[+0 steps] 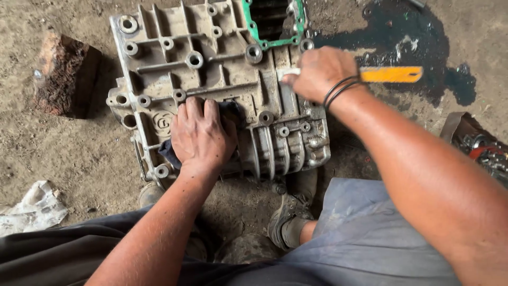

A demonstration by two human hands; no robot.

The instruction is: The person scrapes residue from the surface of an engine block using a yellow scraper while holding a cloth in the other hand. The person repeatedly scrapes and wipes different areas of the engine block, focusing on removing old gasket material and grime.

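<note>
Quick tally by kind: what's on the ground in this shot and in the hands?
Metal casing: 1
Green gasket: 1
Dark rag under left hand: 1
Yellow-handled scraper in right hand: 1
Brick: 1
White scrap: 1
Oil patch: 1
Total: 7

The person is wearing thin black bands (338, 90) on the right wrist, grey-blue trousers (365, 233) and worn, dusty shoes (286, 214).
</note>
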